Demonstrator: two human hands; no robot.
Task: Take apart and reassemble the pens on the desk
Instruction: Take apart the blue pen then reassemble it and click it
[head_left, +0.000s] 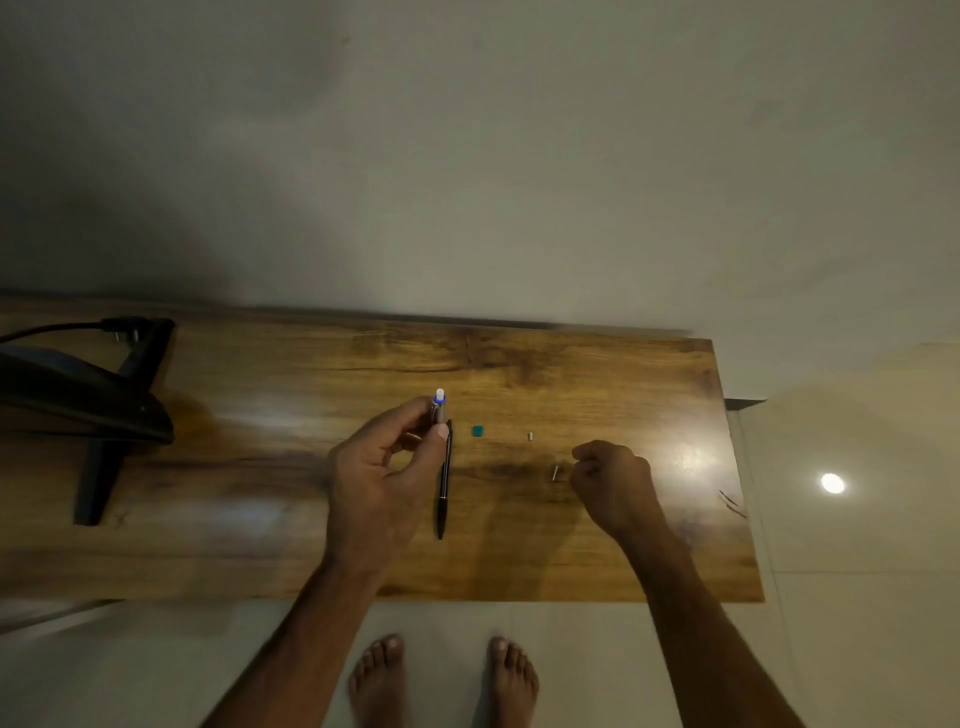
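Observation:
My left hand (382, 483) pinches a short silver pen part (439, 408) with a blue ring and a white tip, held upright above the wooden desk (291, 519). A black pen (444, 480) lies lengthwise on the desk just right of that hand. My right hand (613, 486) hovers over the desk with its fingers curled; whether it holds anything is hidden. Beside its fingertips lies a small metal piece (555, 473). A small teal piece (477, 431) and a tiny silver piece (530, 436) lie further back.
A black monitor stand (104, 410) with a cable (57, 328) takes up the desk's left end. The desk's back edge meets a pale wall (467, 156). A thin dark scrap (732, 503) lies near the right edge. My bare feet (441, 680) stand on pale floor tiles.

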